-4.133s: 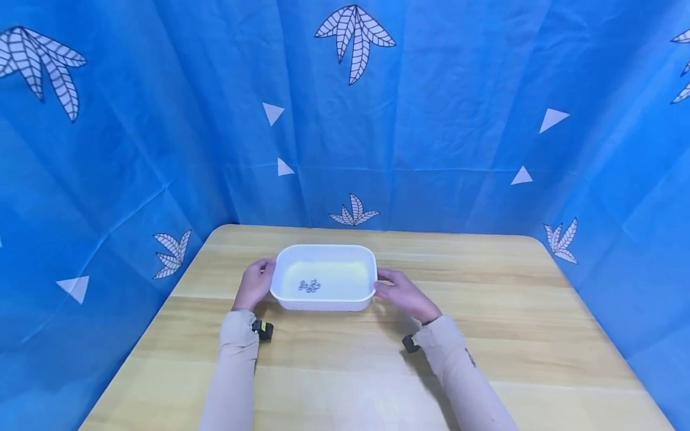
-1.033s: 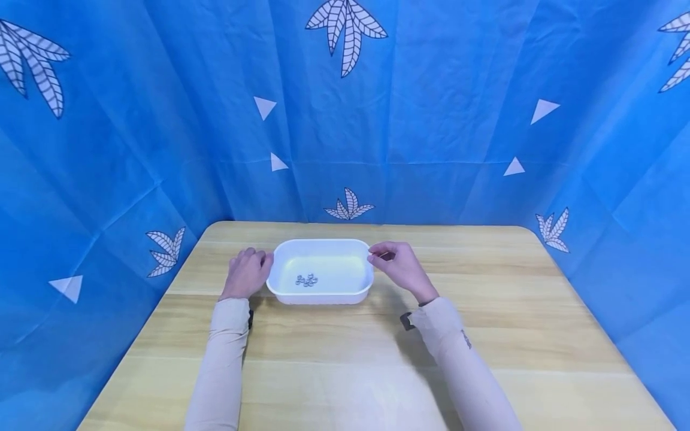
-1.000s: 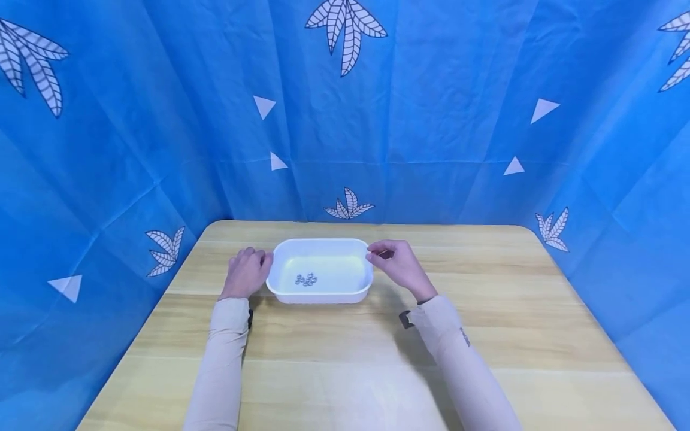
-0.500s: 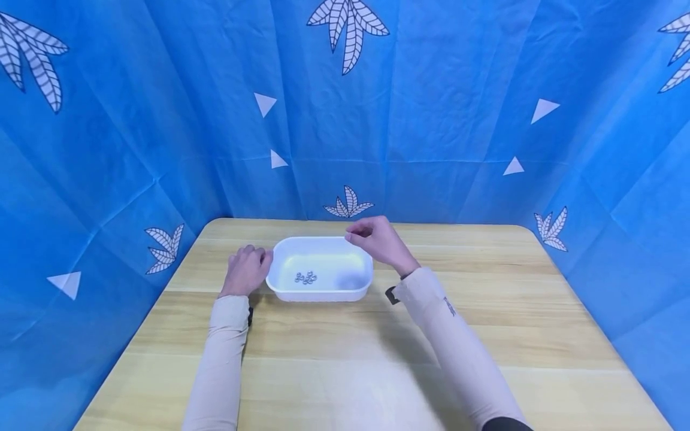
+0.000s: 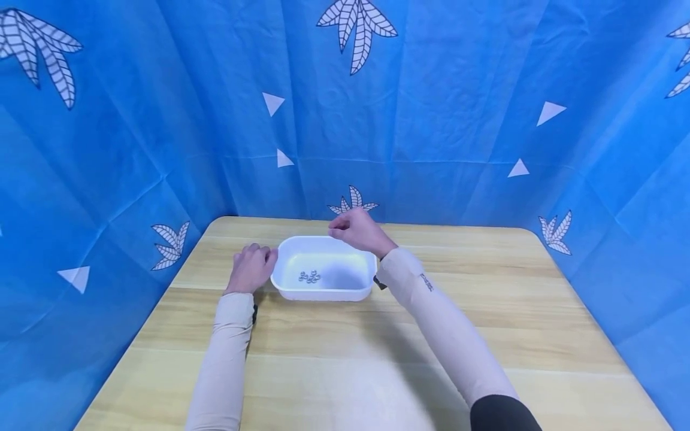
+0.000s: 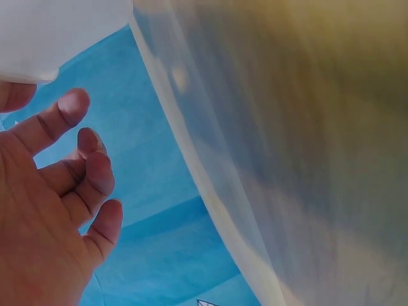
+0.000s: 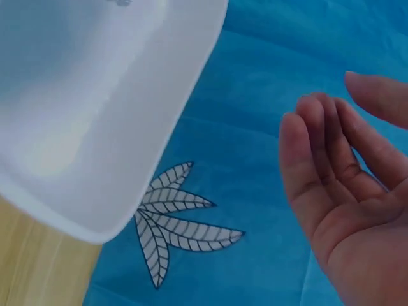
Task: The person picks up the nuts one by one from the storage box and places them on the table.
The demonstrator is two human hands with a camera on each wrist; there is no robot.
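A white rectangular plastic tub (image 5: pixel 323 294) sits toward the back of the table, with several small silvery pieces (image 5: pixel 314 277) clustered on its floor. My left hand (image 5: pixel 250 267) is at the tub's left end. In the left wrist view its fingers (image 6: pixel 71 107) are loosely bent with nothing between them, and the thumb (image 6: pixel 18 95) is right at the edge of the tub (image 6: pixel 57 38). My right hand (image 5: pixel 360 230) hovers over the far rim, thumb and fingertips close together in the head view. The right wrist view shows that hand (image 7: pixel 344 185) relaxed and holding nothing, apart from the tub (image 7: pixel 159 108).
The wooden table (image 5: pixel 312 359) extends around the tub on all sides. Blue cloth (image 5: pixel 447 120) printed with leaves and triangles hangs behind the table and along both sides. A black camera (image 5: pixel 380 283) is strapped under the right wrist.
The right hand has left the tub's right end and moved up and left over the far rim. The left hand has turned palm down at the left end. The silvery pieces stay put.
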